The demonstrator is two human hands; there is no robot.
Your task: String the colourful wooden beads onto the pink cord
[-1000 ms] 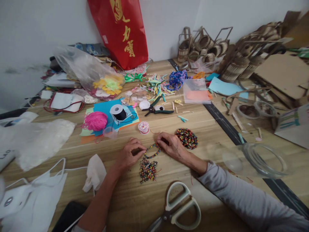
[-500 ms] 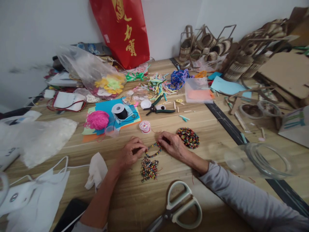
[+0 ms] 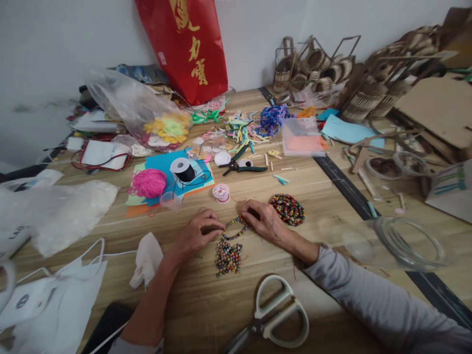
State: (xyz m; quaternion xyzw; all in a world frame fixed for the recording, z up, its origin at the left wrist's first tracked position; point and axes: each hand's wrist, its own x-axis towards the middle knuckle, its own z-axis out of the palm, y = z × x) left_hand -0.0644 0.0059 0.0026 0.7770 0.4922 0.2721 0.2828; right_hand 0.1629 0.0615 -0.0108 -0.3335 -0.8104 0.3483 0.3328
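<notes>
A small loop of strung colourful beads [image 3: 236,237] lies on the wooden table between my two hands. My left hand [image 3: 199,231] pinches the loop's left side with thumb and forefinger. At its upper right, my right hand [image 3: 263,222] holds the string in closed fingertips, which partly hide it. Just below the loop is a patch of loose beads [image 3: 228,258] in mixed colours. A round heap of similar beads [image 3: 287,210] sits beyond my right wrist. Behind the loop stands a small spool of red thread [image 3: 221,193], its thread trailing toward my right hand.
Large white-handled scissors [image 3: 283,312] lie near the front edge. Farther back are a pink yarn ball [image 3: 148,182], a black cord spool [image 3: 183,170] and green-handled pliers [image 3: 245,168]. A crumpled tissue [image 3: 147,258] rests left, a clear tubing coil [image 3: 409,243] right.
Both hands keep almost the same place and pinch on the bead loop. The view has shifted very slightly; nothing else visibly differs.
</notes>
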